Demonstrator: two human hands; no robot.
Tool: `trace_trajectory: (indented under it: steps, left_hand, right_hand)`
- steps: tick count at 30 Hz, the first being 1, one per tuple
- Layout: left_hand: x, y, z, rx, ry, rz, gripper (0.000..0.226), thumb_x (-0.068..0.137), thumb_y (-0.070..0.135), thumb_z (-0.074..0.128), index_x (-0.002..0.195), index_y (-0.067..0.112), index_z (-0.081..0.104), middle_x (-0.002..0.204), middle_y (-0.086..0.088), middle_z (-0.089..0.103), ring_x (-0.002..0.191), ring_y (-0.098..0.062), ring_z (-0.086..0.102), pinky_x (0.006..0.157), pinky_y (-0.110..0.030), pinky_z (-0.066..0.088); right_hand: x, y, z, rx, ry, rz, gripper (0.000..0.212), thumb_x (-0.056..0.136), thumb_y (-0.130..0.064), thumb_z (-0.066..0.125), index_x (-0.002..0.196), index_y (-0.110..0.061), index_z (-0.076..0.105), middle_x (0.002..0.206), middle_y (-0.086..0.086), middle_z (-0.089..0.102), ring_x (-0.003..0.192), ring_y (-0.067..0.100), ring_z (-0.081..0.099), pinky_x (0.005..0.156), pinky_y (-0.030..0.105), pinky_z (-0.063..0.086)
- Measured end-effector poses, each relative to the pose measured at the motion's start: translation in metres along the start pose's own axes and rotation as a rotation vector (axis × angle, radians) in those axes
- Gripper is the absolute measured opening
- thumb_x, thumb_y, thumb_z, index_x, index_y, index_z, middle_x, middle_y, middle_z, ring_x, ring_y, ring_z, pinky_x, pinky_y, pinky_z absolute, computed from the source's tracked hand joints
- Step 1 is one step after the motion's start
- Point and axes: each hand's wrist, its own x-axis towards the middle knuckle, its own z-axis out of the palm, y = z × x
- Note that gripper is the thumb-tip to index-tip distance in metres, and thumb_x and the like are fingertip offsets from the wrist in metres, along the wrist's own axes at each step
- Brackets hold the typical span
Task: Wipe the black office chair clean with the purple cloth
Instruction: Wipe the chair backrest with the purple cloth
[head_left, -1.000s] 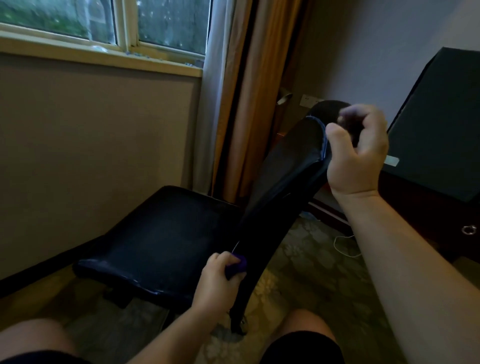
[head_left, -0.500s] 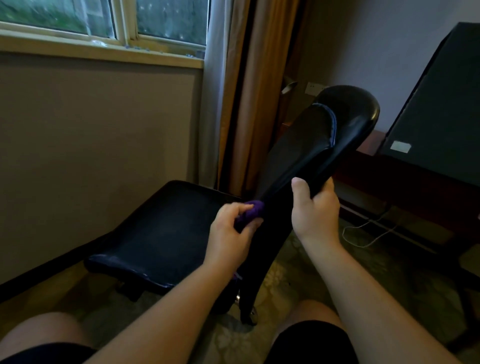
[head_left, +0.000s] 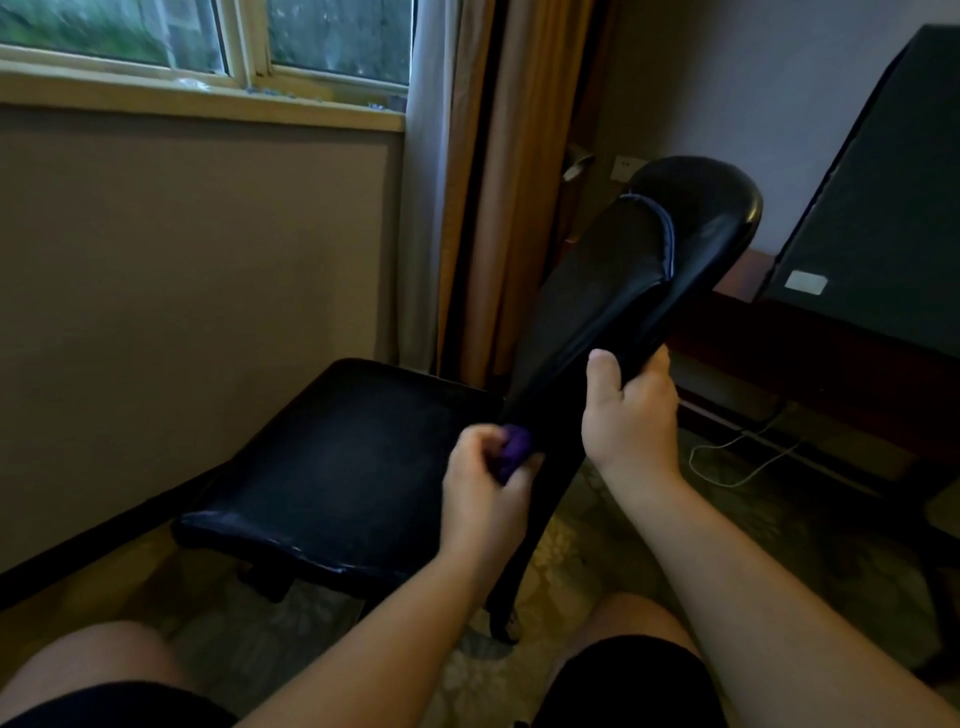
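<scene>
Against the chair (head_left: 597, 312) back, the left hand (head_left: 488, 483) pinched a purple cloth (head_left: 511, 451). The right hand (head_left: 631, 415) clasped the back's edge.

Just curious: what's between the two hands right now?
In the head view, the lower part of the black chair's backrest runs between the left hand, which holds the purple cloth, and the right hand.

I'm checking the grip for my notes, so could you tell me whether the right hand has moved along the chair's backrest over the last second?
Yes. The right hand slid from the backrest top down to its lower edge, nearer the seat.
</scene>
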Motion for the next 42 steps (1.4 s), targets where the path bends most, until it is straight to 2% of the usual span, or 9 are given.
trace_trajectory:
  steps: [6,11,17,20,26,32,36,39,42]
  left_hand:
    - [0.018,0.058,0.019,0.026,-0.072,0.263,0.034,0.087,0.029,0.069,0.114,0.043,0.053,0.113,0.021,0.052,0.103,0.009,0.053,0.083,-0.019,0.052]
    - [-0.001,-0.005,0.012,0.149,-0.029,0.301,0.036,0.09,0.022,0.069,0.116,0.036,0.05,0.116,0.013,0.047,0.106,0.005,0.049,0.089,-0.015,0.045]
    - [-0.018,-0.057,0.012,0.197,0.032,-0.089,0.032,0.085,0.022,0.072,0.093,0.041,0.047,0.103,0.012,0.05,0.085,-0.005,0.055,0.062,-0.011,0.043]
    - [-0.009,-0.04,0.016,0.131,0.053,-0.134,0.028,0.083,0.023,0.072,0.092,0.038,0.051,0.105,0.004,0.058,0.086,-0.011,0.059,0.069,-0.025,0.053]
    - [0.005,0.04,0.019,-0.113,-0.015,-0.02,0.029,0.086,0.031,0.072,0.11,0.041,0.058,0.113,0.009,0.063,0.101,-0.006,0.063,0.085,-0.029,0.057]
    - [0.028,0.1,0.024,-0.109,-0.093,0.222,0.034,0.092,0.028,0.065,0.124,0.041,0.062,0.115,0.017,0.066,0.107,0.006,0.061,0.09,-0.02,0.055]
    - [0.032,0.093,0.021,0.042,-0.127,0.372,0.034,0.093,0.027,0.067,0.125,0.037,0.063,0.119,0.018,0.06,0.11,0.006,0.057,0.094,-0.016,0.05]
    - [0.03,0.078,0.018,0.125,-0.126,0.462,0.035,0.092,0.023,0.067,0.126,0.033,0.064,0.119,0.019,0.057,0.112,0.006,0.055,0.096,-0.013,0.047]
    - [0.021,0.057,0.012,0.189,-0.117,0.483,0.036,0.092,0.019,0.068,0.126,0.029,0.065,0.12,0.017,0.058,0.114,0.005,0.055,0.098,-0.016,0.047]
  right_hand:
    - [0.001,0.003,-0.001,-0.011,-0.012,0.016,0.046,0.091,-0.042,0.052,0.133,-0.024,0.049,0.103,-0.013,0.062,0.089,0.001,0.061,0.07,0.009,0.045]
    - [0.0,0.002,-0.002,0.001,-0.023,0.032,0.043,0.092,-0.041,0.052,0.131,-0.023,0.049,0.111,-0.001,0.065,0.096,0.014,0.063,0.075,0.024,0.05]
    - [0.0,0.001,-0.002,-0.006,-0.013,0.027,0.05,0.089,-0.045,0.049,0.132,-0.02,0.048,0.114,0.002,0.065,0.101,0.021,0.063,0.085,0.039,0.054]
    - [0.0,0.002,-0.002,-0.013,-0.014,0.012,0.05,0.09,-0.045,0.049,0.134,-0.021,0.047,0.115,0.002,0.065,0.101,0.021,0.063,0.082,0.037,0.054]
    - [0.0,0.002,-0.001,-0.016,-0.01,-0.017,0.051,0.093,-0.048,0.048,0.135,-0.021,0.047,0.121,0.002,0.063,0.108,0.021,0.062,0.087,0.037,0.053]
    - [-0.004,0.0,-0.005,0.038,-0.06,0.014,0.063,0.092,-0.072,0.036,0.137,-0.029,0.045,0.125,-0.002,0.063,0.11,0.018,0.064,0.087,0.048,0.056]
    - [-0.02,0.005,-0.003,0.074,-0.049,-0.004,0.061,0.097,-0.062,0.028,0.138,-0.021,0.047,0.127,0.007,0.062,0.11,0.024,0.064,0.085,0.052,0.055]
    - [-0.035,0.013,-0.001,0.099,-0.069,0.036,0.063,0.097,-0.063,0.026,0.136,-0.019,0.051,0.123,0.003,0.063,0.11,0.016,0.062,0.09,0.041,0.055]
    - [-0.038,0.018,-0.003,0.082,-0.087,0.065,0.082,0.091,-0.078,0.018,0.13,-0.014,0.053,0.11,-0.007,0.062,0.099,0.002,0.059,0.078,0.007,0.045]
